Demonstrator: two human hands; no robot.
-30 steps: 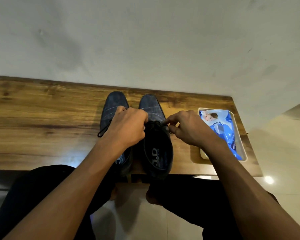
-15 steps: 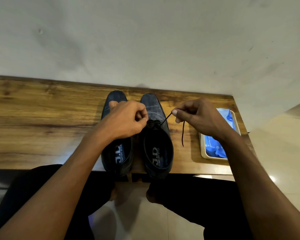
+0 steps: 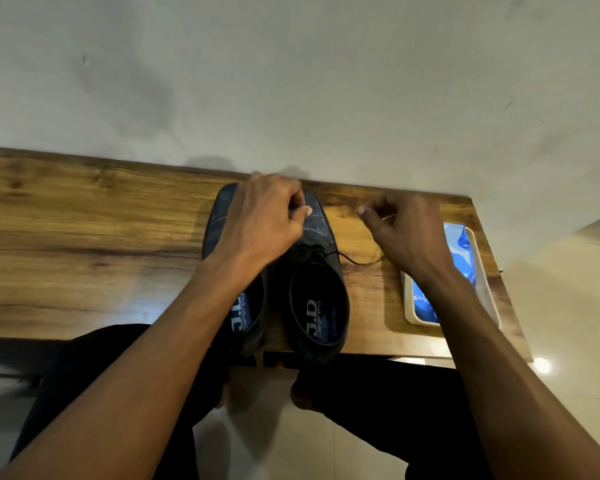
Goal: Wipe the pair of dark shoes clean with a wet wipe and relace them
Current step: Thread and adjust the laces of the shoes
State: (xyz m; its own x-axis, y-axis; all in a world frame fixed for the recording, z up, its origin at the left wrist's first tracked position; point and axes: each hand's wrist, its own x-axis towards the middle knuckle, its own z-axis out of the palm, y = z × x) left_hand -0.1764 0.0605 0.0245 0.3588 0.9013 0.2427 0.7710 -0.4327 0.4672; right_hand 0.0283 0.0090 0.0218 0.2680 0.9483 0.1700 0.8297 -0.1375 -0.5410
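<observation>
Left hand (image 3: 264, 220) curled over shoe toes, pinching lace end. Right hand (image 3: 402, 233) pinches other lace (image 3: 354, 259), drawing sideways to tension. Right shoe (image 3: 317, 299) between hands on table (image 3: 84, 237).

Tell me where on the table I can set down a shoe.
The table is bare from the left shoe to the frame's left edge. Between the right shoe and the tray only a narrow strip is bare, crossed by the lace and the right hand.

Scuffed leather shoes (image 3: 314, 237), glossy plastic packet (image 3: 459, 247), grained wooden table (image 3: 84, 244).
</observation>
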